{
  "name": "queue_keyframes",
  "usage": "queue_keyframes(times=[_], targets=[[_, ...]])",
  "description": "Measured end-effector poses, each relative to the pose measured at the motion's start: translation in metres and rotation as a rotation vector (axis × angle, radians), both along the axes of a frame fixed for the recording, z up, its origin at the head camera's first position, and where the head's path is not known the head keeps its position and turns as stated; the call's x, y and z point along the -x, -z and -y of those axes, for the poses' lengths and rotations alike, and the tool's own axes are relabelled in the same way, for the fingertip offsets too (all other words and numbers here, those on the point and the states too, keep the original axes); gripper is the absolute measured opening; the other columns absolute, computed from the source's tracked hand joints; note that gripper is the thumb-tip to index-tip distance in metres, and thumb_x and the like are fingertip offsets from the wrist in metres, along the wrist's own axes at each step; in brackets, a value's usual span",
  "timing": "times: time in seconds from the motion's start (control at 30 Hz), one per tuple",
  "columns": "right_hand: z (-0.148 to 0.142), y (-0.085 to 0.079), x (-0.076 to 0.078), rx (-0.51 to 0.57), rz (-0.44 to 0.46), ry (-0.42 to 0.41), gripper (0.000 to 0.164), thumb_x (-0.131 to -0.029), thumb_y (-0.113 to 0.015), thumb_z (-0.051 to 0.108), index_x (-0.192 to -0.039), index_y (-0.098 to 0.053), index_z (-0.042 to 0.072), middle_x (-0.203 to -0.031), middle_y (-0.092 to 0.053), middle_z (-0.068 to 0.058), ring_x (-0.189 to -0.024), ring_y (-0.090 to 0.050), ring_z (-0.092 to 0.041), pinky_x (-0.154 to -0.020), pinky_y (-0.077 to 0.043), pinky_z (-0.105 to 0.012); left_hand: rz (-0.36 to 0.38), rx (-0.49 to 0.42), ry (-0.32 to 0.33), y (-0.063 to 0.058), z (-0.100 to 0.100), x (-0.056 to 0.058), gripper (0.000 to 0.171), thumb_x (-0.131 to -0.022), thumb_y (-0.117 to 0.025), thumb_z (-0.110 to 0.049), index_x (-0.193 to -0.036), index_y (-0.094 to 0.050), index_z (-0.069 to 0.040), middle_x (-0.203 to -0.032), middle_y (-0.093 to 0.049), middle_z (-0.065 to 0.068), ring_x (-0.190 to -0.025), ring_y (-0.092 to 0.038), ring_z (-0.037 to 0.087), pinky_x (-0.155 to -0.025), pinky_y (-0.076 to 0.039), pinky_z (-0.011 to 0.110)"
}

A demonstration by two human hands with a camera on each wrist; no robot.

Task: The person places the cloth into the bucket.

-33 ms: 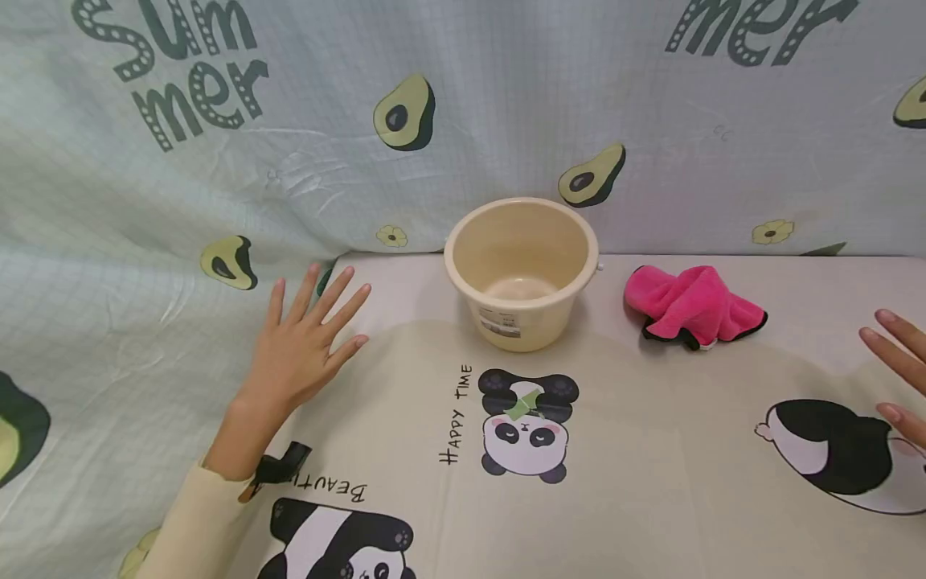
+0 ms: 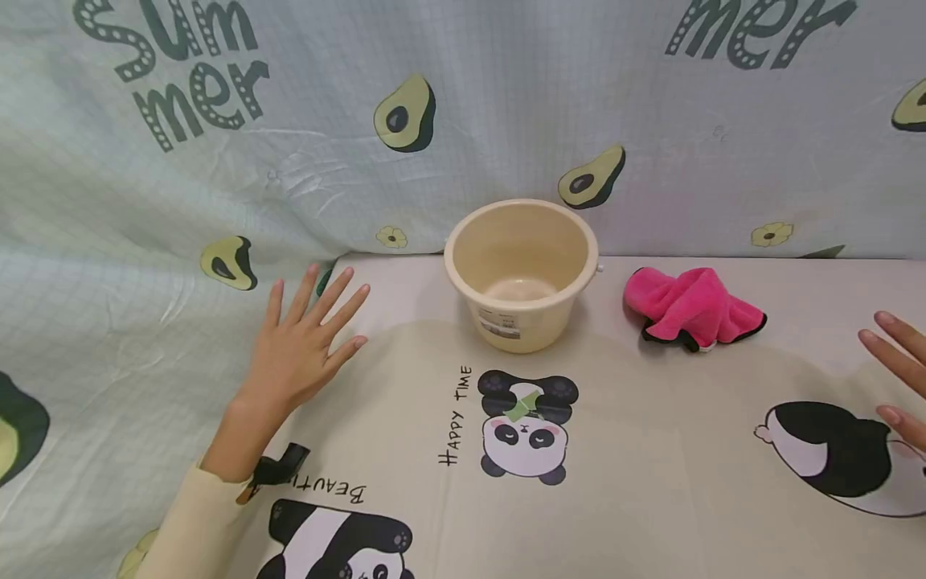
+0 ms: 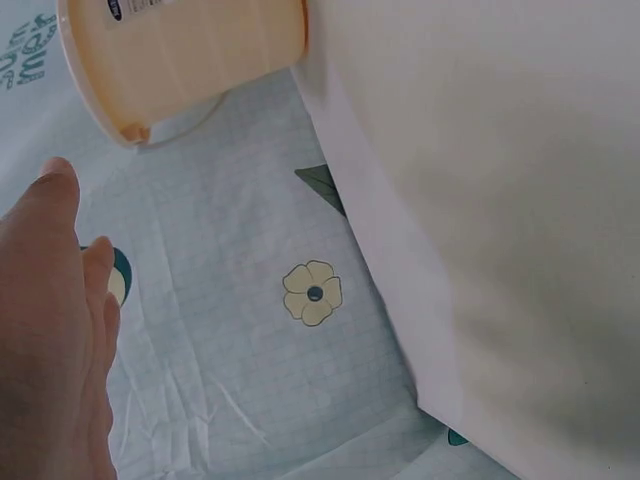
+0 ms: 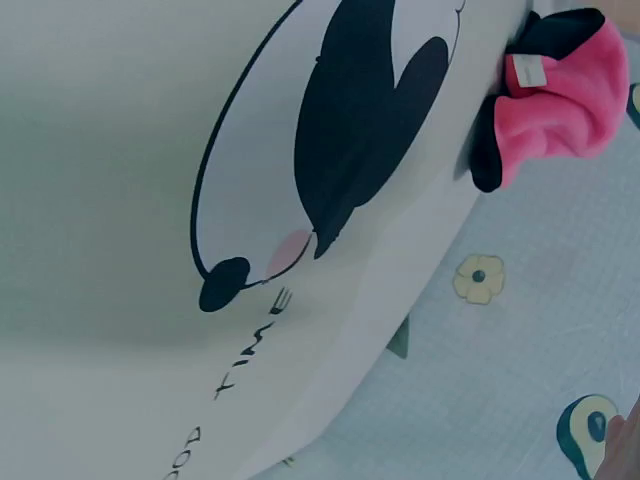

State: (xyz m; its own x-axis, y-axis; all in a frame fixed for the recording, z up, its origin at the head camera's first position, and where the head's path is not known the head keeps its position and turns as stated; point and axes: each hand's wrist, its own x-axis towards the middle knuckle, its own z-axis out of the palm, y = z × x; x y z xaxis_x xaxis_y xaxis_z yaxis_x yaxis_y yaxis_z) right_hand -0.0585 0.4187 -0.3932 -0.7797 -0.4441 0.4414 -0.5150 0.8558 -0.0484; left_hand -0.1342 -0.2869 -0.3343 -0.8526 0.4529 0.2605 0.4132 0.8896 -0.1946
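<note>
My left hand (image 2: 300, 346) is spread with straight fingers at the left side of the table, apart from everything on it. At the right edge of the head view, part of my right hand (image 2: 900, 374) shows, its fingers extended and holding nothing. Between the hands, near the back, stands an upright cream plastic bucket (image 2: 524, 326) with a label on its front. To its right lies a crumpled pink cloth (image 2: 698, 305) with black edging, the thing nearest my right hand. In the right wrist view this cloth (image 4: 560, 110) shows a small white tag.
The table (image 2: 622, 515) has a pale cover printed with pandas and lettering. A light hanging sheet (image 2: 492, 96) with avocado prints runs along the back and left. A thin bucket handle (image 3: 190, 128) hangs behind the rim in the left wrist view.
</note>
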Motion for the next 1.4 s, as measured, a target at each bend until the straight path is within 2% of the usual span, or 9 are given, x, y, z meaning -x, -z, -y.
queue_keyframes(times=[0.1, 0.27, 0.43, 0.8, 1.03, 1.23, 1.4], targets=[[0.003, -0.004, 0.000, -0.050, 0.007, -0.001, 0.085, -0.098, -0.016, 0.076, -0.166, -0.006, 0.026, -0.172, 0.000, -0.002, -0.158, 0.003, -0.023, -0.123, 0.007, -0.059, -0.004, 0.003, 0.001, 0.000, 0.002, -0.001, 0.073, -0.101, -0.006, -0.071, -0.164, -0.018, -0.036, -0.171, -0.007, -0.009, -0.158, 0.003, 0.026, -0.124, 0.005, 0.058], [0.007, -0.015, 0.005, -0.167, -0.010, -0.047, 0.088, -0.097, -0.014, 0.077, -0.165, -0.001, 0.023, -0.172, 0.003, -0.004, -0.157, 0.004, -0.026, -0.122, 0.007, -0.061, -0.003, 0.007, 0.002, -0.001, 0.003, -0.003, 0.074, -0.101, -0.005, -0.072, -0.164, -0.019, -0.035, -0.171, -0.007, -0.009, -0.158, -0.001, 0.028, -0.124, 0.004, 0.058], [0.009, -0.022, 0.005, -0.217, 0.008, -0.043, 0.094, -0.094, -0.016, 0.082, -0.165, 0.001, 0.023, -0.172, 0.004, -0.005, -0.157, 0.005, -0.028, -0.122, 0.007, -0.060, -0.007, 0.008, 0.009, -0.003, 0.001, -0.002, 0.073, -0.101, -0.006, -0.071, -0.164, -0.018, -0.035, -0.171, -0.006, -0.010, -0.158, 0.000, 0.028, -0.124, 0.004, 0.058], [0.011, -0.028, 0.010, -0.262, 0.057, 0.000, 0.100, -0.090, -0.014, 0.086, -0.165, 0.006, 0.024, -0.171, 0.012, -0.004, -0.157, 0.010, -0.030, -0.122, 0.010, -0.060, -0.055, 0.034, 0.040, -0.005, -0.006, 0.010, 0.073, -0.101, -0.004, -0.071, -0.164, -0.019, -0.036, -0.171, -0.010, -0.010, -0.158, 0.006, 0.024, -0.123, 0.001, 0.060], [0.016, -0.029, 0.005, -0.271, 0.066, 0.003, 0.104, -0.087, -0.019, 0.088, -0.165, 0.005, 0.023, -0.171, 0.009, -0.008, -0.156, 0.010, -0.034, -0.121, 0.010, -0.061, -0.087, 0.021, 0.083, -0.002, -0.008, 0.006, 0.075, -0.102, -0.007, -0.071, -0.162, -0.028, -0.031, -0.170, -0.016, -0.007, -0.158, 0.003, 0.026, -0.124, 0.005, 0.058], [0.017, -0.032, 0.004, -0.303, 0.072, 0.014, 0.104, -0.088, -0.013, 0.088, -0.164, 0.008, 0.022, -0.171, 0.011, -0.009, -0.156, 0.011, -0.034, -0.121, 0.010, -0.061, -0.080, 0.022, 0.070, -0.001, -0.010, 0.004, 0.075, -0.102, -0.006, -0.071, -0.162, -0.026, -0.032, -0.170, -0.015, -0.008, -0.158, 0.001, 0.027, -0.124, 0.001, 0.059], [0.020, -0.034, 0.005, -0.321, 0.054, -0.024, 0.109, -0.086, -0.019, 0.089, -0.165, 0.006, 0.018, -0.171, 0.007, -0.013, -0.156, 0.008, -0.034, -0.122, 0.007, -0.062, -0.063, 0.008, 0.056, 0.000, -0.010, 0.000, 0.074, -0.102, -0.007, -0.071, -0.162, -0.027, -0.032, -0.170, -0.016, -0.009, -0.158, -0.002, 0.027, -0.123, 0.000, 0.060]])
